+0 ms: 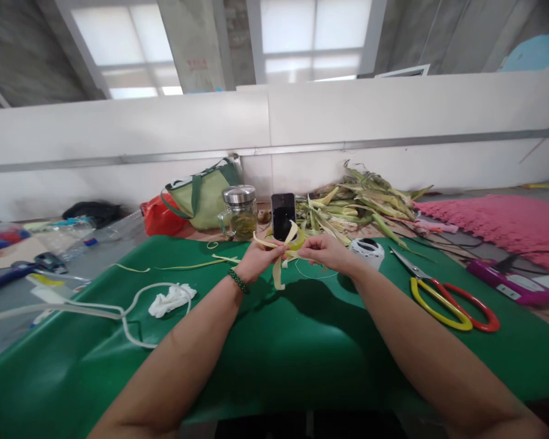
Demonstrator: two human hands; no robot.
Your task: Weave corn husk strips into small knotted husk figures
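Note:
Both of my hands meet above the green mat (274, 341). My left hand (256, 259), with a green bead bracelet at its wrist, is closed in a pinch on pale yellow leaf strips (280, 256). My right hand (324, 251) is closed on the same strips from the other side. The strips cross between my fingers and one end hangs down toward the mat. A thin white thread (315, 274) loops on the mat just under my right hand.
A phone (283, 214) stands behind my hands beside a lidded glass jar (240, 212). A heap of green husks (361, 201) lies at the back. Scissors with yellow and red handles (448, 299), a white spool (367, 250), a crumpled white cloth (171, 299) and a green bag (205, 195) lie around.

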